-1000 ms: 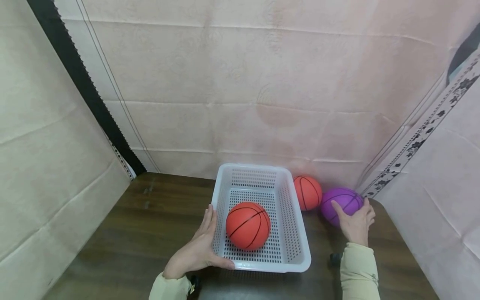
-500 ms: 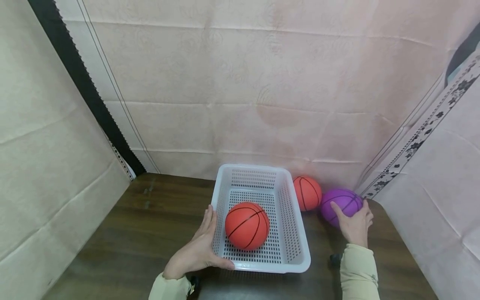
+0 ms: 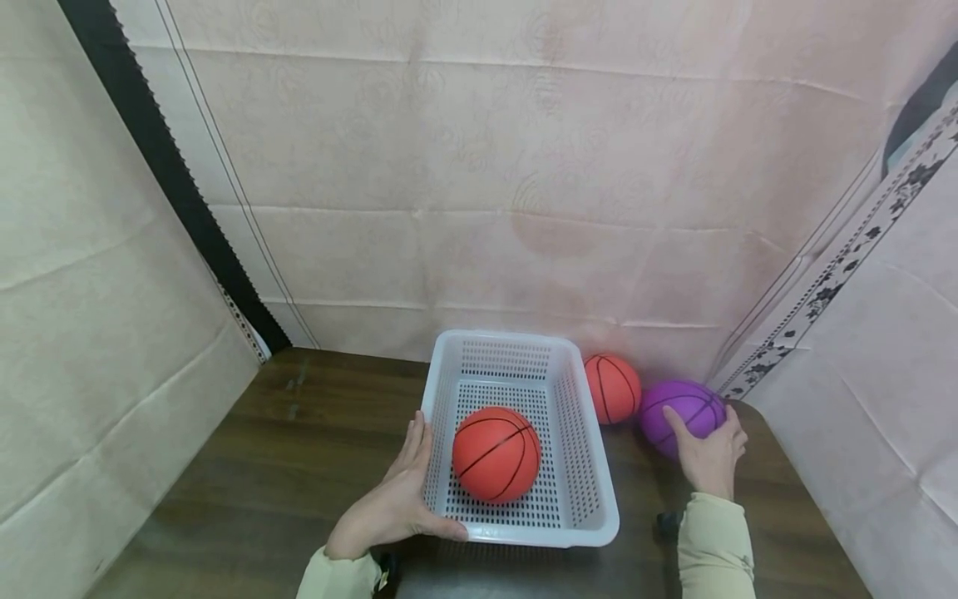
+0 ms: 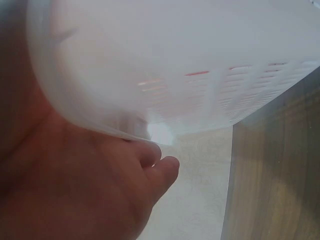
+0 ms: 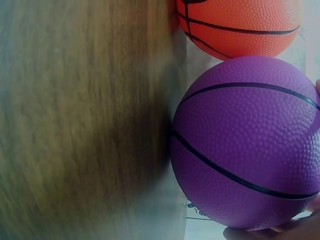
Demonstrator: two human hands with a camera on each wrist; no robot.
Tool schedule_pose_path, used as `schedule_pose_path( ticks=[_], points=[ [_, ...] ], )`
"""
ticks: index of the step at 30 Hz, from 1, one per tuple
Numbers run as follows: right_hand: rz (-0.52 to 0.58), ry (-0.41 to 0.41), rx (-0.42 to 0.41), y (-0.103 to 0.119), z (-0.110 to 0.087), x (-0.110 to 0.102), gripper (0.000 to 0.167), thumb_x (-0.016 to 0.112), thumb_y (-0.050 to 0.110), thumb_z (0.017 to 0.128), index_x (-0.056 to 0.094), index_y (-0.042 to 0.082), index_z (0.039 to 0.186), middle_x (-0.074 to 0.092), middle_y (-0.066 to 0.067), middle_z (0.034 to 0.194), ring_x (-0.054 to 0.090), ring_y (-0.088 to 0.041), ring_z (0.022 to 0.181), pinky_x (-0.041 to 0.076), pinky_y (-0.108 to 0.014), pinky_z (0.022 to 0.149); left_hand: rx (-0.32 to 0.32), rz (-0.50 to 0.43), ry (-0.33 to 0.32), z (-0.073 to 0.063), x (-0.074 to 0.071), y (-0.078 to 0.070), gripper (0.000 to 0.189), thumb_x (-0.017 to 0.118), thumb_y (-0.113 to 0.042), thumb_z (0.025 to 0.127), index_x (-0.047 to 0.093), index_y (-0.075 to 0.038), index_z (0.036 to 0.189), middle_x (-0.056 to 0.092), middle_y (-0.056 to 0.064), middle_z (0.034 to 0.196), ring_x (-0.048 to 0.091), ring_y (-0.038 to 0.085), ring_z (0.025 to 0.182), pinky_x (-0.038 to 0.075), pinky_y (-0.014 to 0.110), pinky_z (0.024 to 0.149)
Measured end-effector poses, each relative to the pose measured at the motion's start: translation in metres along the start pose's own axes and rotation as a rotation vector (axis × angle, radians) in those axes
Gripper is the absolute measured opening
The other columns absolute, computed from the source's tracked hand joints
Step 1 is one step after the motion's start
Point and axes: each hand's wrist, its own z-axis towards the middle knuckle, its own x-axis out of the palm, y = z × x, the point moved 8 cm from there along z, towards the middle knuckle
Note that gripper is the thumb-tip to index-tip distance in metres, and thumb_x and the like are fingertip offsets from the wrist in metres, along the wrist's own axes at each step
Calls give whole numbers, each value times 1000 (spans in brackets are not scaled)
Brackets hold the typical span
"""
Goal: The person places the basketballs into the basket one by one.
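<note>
A white perforated plastic basket (image 3: pixel 569 532) stands on the table with an orange-red toy basketball (image 3: pixel 496 455) inside it. My left hand (image 3: pixel 397 503) holds the basket's near left corner, fingers along the left wall and thumb at the front rim; the left wrist view shows its fingers against the basket's edge (image 4: pixel 85 120). To the right, a purple toy basketball (image 3: pixel 677 416) rests on the table. My right hand (image 3: pixel 711 449) grips that ball from its near right side, thumb and fingers spread around it. In the right wrist view the purple ball (image 5: pixel 250 145) hides most of the fingers.
A second orange-red basketball (image 3: pixel 614 388) sits between the basket and the purple ball, close to the back wall (image 3: pixel 479 208). Cloth-covered walls enclose the dark wooden table (image 3: pixel 247 499) at left, back and right. A small dark object (image 3: pixel 669 526) lies by the right sleeve.
Nearly nothing has moved. The whole scene sits slightly lower in the head view, and both hands keep their places on the basket and the purple basketball.
</note>
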Motion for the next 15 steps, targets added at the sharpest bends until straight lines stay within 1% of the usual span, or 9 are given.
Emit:
schedule_pose_path(
  ticks=[8, 15],
  points=[
    [25, -32, 2, -6, -1, -3, 116, 67, 66, 79, 3, 5, 155, 10, -35, 150, 13, -51, 137, 20, -67, 106, -4, -15, 1, 1, 0, 1, 144, 89, -55, 58, -6, -7, 155, -24, 7, 159, -16, 34, 145, 18, 67, 106],
    [37, -30, 20, -8, -3, -5, 115, 65, 67, 80, 2, 6, 155, 10, -34, 150, 12, -51, 137, 18, -67, 107, 8, -26, 3, 1, -1, 1, 144, 89, -54, 59, -8, -6, 154, -25, 7, 159, -16, 33, 145, 18, 67, 107]
  ],
)
